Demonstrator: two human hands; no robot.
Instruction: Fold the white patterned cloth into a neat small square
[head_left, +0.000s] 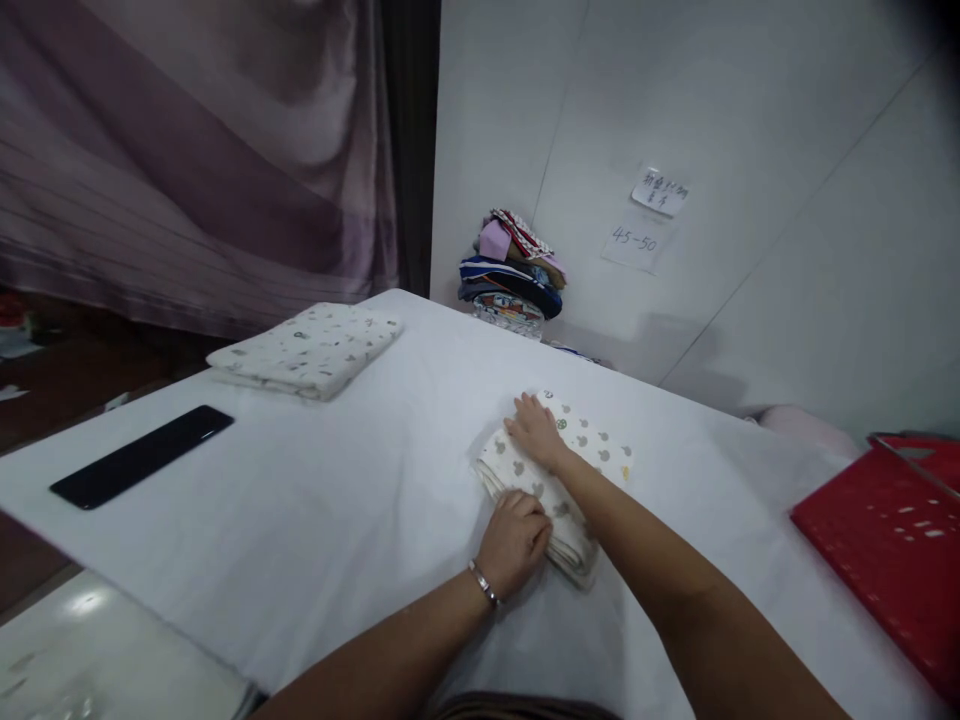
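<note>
A small folded white cloth with grey prints (592, 445) lies on the white table (337, 500) in front of me. My right hand (536, 430) rests flat on top of it, fingers stretched out toward the far left. At the cloth's near edge my left hand (516, 540), with a bracelet on the wrist, has its fingers curled onto that edge.
A larger folded printed cloth (307, 348) lies at the table's far left. A black flat bar (142, 456) lies near the left edge. A pile of colourful clothes (514, 275) stands against the wall. A red perforated basket (892, 540) sits at the right.
</note>
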